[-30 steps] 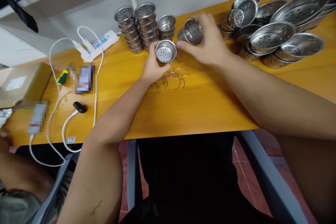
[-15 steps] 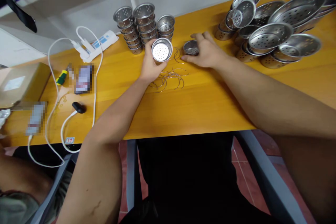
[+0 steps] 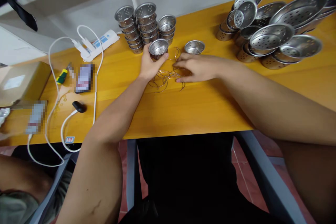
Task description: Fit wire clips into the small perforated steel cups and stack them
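Mid-frame, the left hand [image 3: 151, 63] grips a silver perforated metal cup [image 3: 158, 49]; the half-curled right hand [image 3: 196, 68] covers thin curved metal wires [image 3: 168, 76], hold unclear; many lie loose, stacked cups [image 3: 148, 23] behind

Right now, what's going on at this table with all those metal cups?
Someone's left hand is holding a perforated metal cup. The right hand is down at a scatter of thin curved wires; whether it holds one isn't clear. Another cup stands just beyond that hand. Stacked cups stand farther back, and more perforated vessels sit off to the right.
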A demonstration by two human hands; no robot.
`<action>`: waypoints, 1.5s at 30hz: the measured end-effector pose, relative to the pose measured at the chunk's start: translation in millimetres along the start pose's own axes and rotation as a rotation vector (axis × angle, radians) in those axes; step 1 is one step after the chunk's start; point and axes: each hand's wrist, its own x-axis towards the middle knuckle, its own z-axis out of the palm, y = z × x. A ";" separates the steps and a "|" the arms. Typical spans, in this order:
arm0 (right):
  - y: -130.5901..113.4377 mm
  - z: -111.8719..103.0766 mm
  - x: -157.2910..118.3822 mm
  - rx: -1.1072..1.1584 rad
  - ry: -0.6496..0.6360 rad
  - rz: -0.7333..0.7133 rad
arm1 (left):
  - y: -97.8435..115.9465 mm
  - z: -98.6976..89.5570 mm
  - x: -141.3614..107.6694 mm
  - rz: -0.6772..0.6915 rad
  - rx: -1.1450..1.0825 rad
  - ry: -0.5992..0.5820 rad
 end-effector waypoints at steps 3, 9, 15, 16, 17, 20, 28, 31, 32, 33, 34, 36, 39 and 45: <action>5.4 6.4 3.7 -0.046 -0.027 -0.015 | 0.3 2.2 -2.3 -0.063 -0.078 -0.009; -25.4 15.3 16.9 -0.075 0.008 0.027 | 6.9 10.8 -10.5 -0.215 -0.220 -0.042; -44.2 21.8 22.9 -0.119 0.055 0.049 | 12.9 14.1 -13.0 -0.179 -0.203 -0.052; -44.6 21.9 22.7 -0.115 0.065 0.042 | 12.4 13.9 -12.6 -0.169 -0.203 -0.054; -44.8 21.7 22.2 -0.104 0.075 0.029 | 11.2 13.6 -12.0 -0.166 -0.205 -0.056; -45.3 19.1 20.0 -0.046 0.098 -0.036 | 4.8 12.1 -8.7 -0.171 -0.190 -0.070; -47.1 13.6 15.4 0.099 0.172 -0.144 | 1.1 10.4 -4.9 -0.059 -0.103 -0.037; -46.0 13.6 15.1 0.141 0.204 -0.181 | 2.3 11.3 -6.6 -0.042 -0.121 -0.029; -45.9 13.6 15.1 0.158 0.218 -0.194 | 1.2 11.3 -6.8 -0.034 -0.119 -0.026; -45.9 13.5 15.3 0.174 0.233 -0.206 | -0.7 11.2 -6.8 -0.027 -0.113 -0.028; -46.1 13.5 15.4 0.185 0.246 -0.216 | -3.2 11.0 -6.5 -0.021 -0.103 -0.033; -47.0 13.3 15.6 0.196 0.260 -0.219 | -9.1 10.2 -5.1 -0.012 -0.076 -0.049; -48.7 12.7 14.9 0.196 0.261 -0.169 | -16.7 8.8 -1.5 0.001 -0.043 -0.043; -51.8 9.9 12.3 0.193 0.287 -0.065 | -12.5 3.7 2.3 0.040 -0.030 -0.024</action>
